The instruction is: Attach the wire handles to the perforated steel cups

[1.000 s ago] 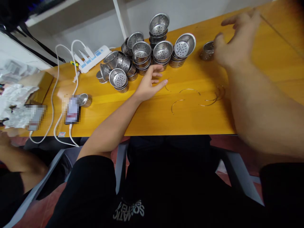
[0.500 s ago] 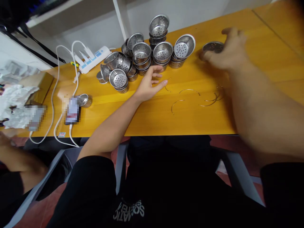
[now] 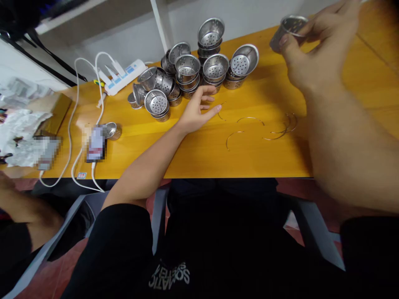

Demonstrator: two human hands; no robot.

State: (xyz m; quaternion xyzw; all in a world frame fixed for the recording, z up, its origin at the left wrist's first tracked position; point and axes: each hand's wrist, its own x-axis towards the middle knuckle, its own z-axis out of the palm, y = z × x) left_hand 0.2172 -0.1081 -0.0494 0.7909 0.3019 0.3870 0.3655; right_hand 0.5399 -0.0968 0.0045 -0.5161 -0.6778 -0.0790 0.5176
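Observation:
At the upper right my right hand [image 3: 318,50] grips a perforated metal strainer cup [image 3: 288,31] by its rim, thumb on the near side; the cup is raised over the table. My left hand [image 3: 199,109] rests by the table with its fingers apart and nothing held. Just beyond it stand stacks of the same perforated cups [image 3: 215,68], some upright, others tipped on their sides. To its right, several thin curved wire handles [image 3: 251,118] lie on the yellow wooden table [image 3: 193,160].
A white power strip [image 3: 126,77] with plugged cables sits at the back left. A phone [image 3: 96,143] lies beside a single cup [image 3: 112,131]. Further left are crumpled plastic bags [image 3: 23,135] and another person's arm [image 3: 28,207]. A shelf wall borders the table's back.
My right hand has lifted the strainer cup up off the table and tilted it. My left hand has stayed in nearly the same place.

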